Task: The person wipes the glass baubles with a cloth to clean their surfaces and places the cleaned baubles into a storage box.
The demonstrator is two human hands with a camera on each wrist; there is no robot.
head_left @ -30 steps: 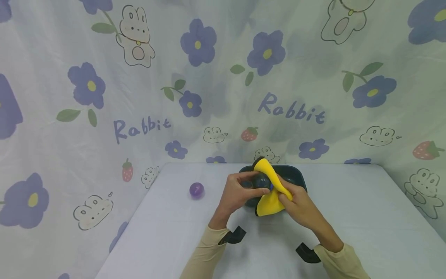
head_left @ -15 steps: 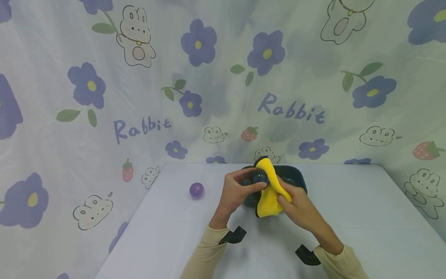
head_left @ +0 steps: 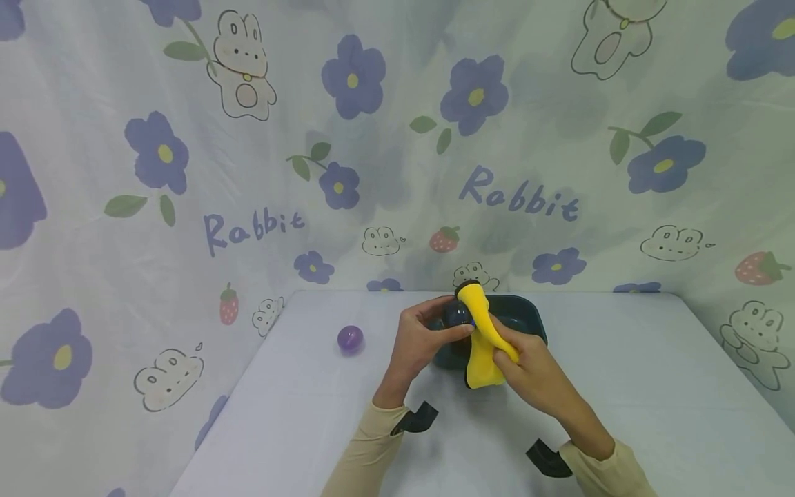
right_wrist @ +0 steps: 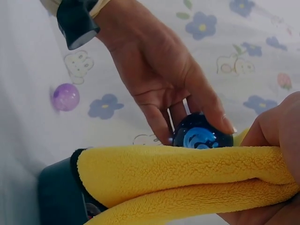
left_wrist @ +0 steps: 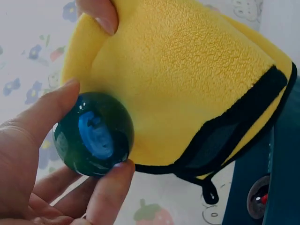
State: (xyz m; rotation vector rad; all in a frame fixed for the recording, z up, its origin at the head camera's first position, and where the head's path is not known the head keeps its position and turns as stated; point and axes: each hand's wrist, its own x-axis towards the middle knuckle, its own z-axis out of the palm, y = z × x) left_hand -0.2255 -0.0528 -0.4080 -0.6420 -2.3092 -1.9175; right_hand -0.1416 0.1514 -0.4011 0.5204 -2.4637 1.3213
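Note:
My left hand (head_left: 417, 339) pinches a dark, glossy see-through ball (left_wrist: 91, 150) between thumb and fingers. A bright blue shape shows inside it in both wrist views. With its fingers bent round a yellow plush cloth (head_left: 484, 345) edged in black, my right hand (head_left: 535, 369) holds it right against the ball's side. In the right wrist view the cloth (right_wrist: 178, 173) is folded over and hides the ball's lower part. Both hands are above a dark green bin (head_left: 524, 310), which the cloth partly covers in the head view.
A shiny purple ball (head_left: 350, 338) lies on the white table (head_left: 298, 421), left of the bin. Inside the bin, a round item (left_wrist: 258, 199) with a red spot shows in the left wrist view. A patterned curtain (head_left: 397, 138) rises behind the table.
The dark ball and my left fingers have shifted slightly left and away. The cloth's hanging part has narrowed and swung a little to the right. The purple ball has stayed put.

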